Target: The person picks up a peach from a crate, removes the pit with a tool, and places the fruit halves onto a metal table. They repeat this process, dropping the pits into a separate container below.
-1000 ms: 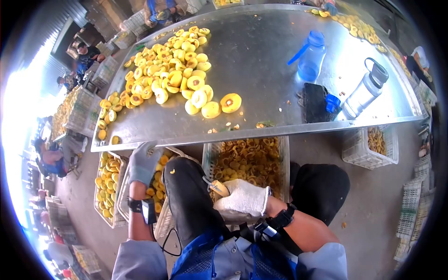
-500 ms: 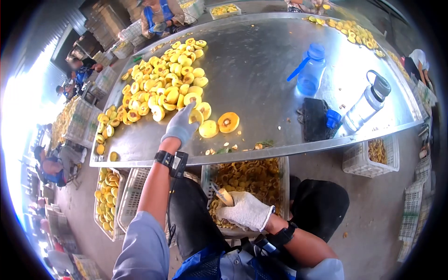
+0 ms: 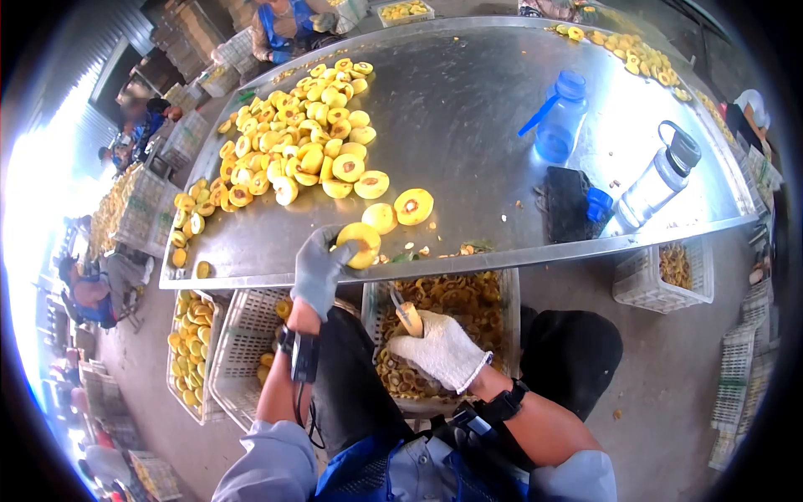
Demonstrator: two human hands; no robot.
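Note:
My left hand, in a grey glove, is closed on a yellow fruit half above the near edge of the metal table. In a white glove, my right hand grips the wooden handle of a small tool, its metal end pointing up and left. That hand is over a crate of brown-orange scraps between my knees. A heap of yellow fruit halves lies on the table's left part, and two halves rest near its front edge.
On the table's right stand a blue bottle and a clear bottle, beside a black case. Crates of fruit are at lower left, another crate at right. Co-workers sit around the far side.
My left hand has come back from the heap toward me with a fruit half in it. My right hand has shifted slightly up with the tool, which now points more upright.

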